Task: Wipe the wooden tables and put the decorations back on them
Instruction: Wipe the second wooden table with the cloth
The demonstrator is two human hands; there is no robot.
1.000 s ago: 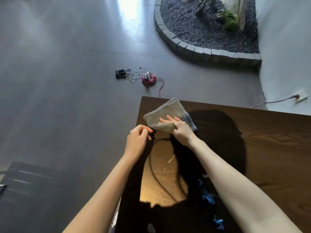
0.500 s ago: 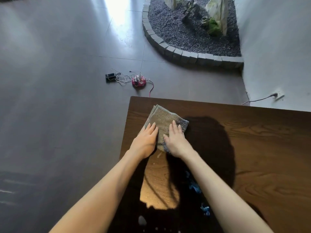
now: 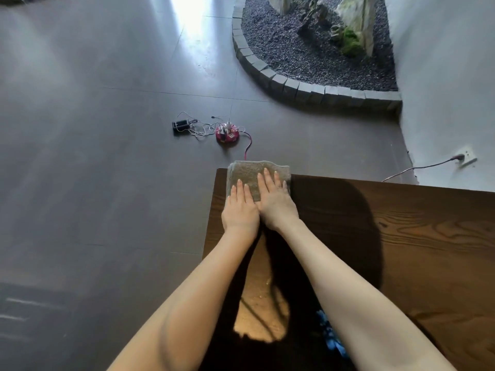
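Head view showed our folded cloth [image 3: 251,172] lying at the far left corner of the wooden tabletop [image 3: 401,236], slightly overhanging its far edge. Our left hand [image 3: 241,207] and right hand [image 3: 276,202] pressed flat on it, fingers straight, side by side. We judged wiping barely begun; no decorations were back.

A dark grey tiled floor [image 3: 93,156] fills most of the view, with a bright glare of light near its far edge. A curved border of grey stone blocks [image 3: 294,88] rings a gravel bed [image 3: 289,49] holding mossy rocks [image 3: 356,25]. A pale wall [image 3: 444,76] stands on the right, with a socket [image 3: 467,158] and a plugged-in cable [image 3: 417,168].
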